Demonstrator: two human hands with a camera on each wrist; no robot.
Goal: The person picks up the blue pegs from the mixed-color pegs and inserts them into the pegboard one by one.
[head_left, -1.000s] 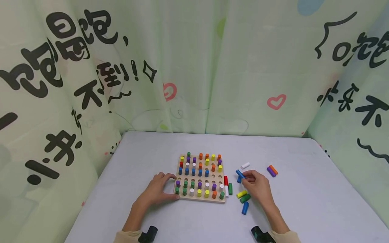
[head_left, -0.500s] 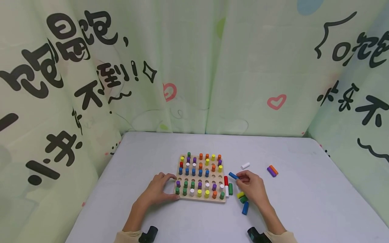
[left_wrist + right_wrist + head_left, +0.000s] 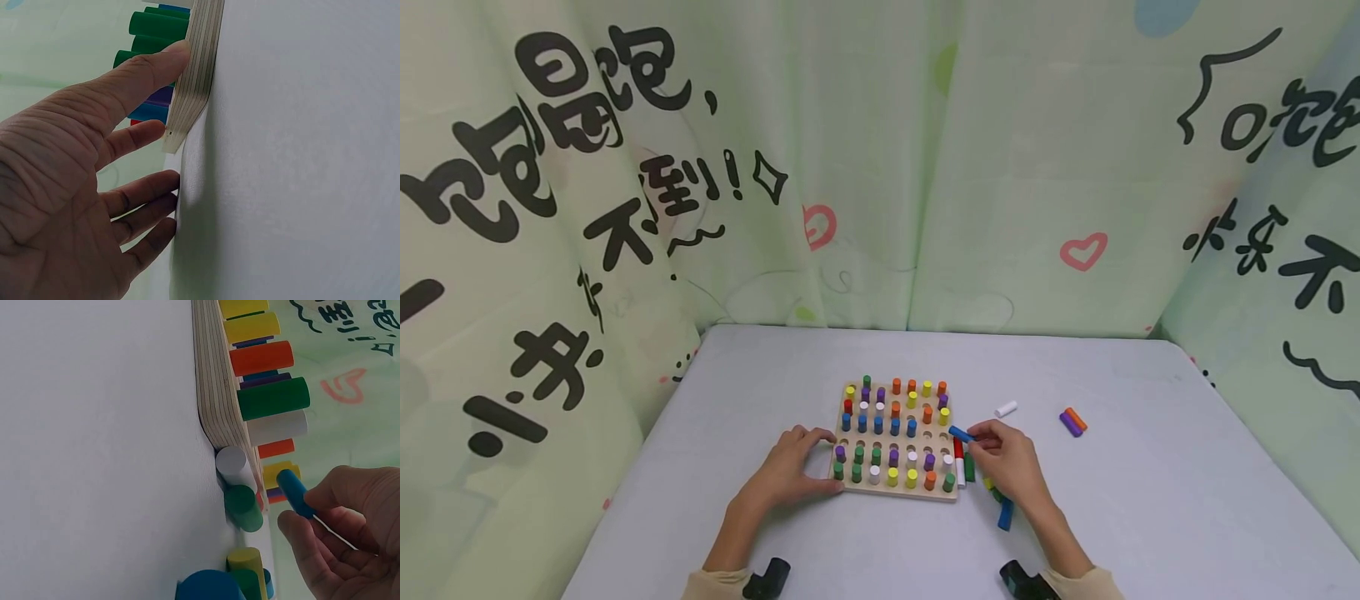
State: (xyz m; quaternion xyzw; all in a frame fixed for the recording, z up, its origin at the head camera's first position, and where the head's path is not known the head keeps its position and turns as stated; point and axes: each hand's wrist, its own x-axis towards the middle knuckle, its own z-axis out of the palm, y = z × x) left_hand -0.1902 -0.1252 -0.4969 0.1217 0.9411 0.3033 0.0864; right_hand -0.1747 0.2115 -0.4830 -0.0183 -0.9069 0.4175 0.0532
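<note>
A wooden pegboard (image 3: pixel 895 489) with upright pegs in several colours lies on the table. At its near left corner, my left hand (image 3: pixel 786 471) holds the edge between thumb and index finger. In the left wrist view the thumb touches the board's side, and the other fingers of the left hand (image 3: pixel 81 181) are extended beside it. My right hand (image 3: pixel 1011 458) pinches a blue peg (image 3: pixel 961 433) between thumb and fingertips, beside the board's right edge. The right wrist view has this blue peg (image 3: pixel 292 490) tilted above the table, apart from the board.
A white peg (image 3: pixel 959 473), a red peg (image 3: pixel 958 448) and a green peg (image 3: pixel 970 467) lie along the board's right side. Another blue peg (image 3: pixel 1005 515) lies nearer. Farther right are a loose white peg (image 3: pixel 1006 409), an orange peg (image 3: pixel 1077 417) and a purple peg (image 3: pixel 1070 424).
My right hand has moved left with the blue peg, from among the loose pegs to the pegboard's right edge. The left hand and the board have stayed in place.
</note>
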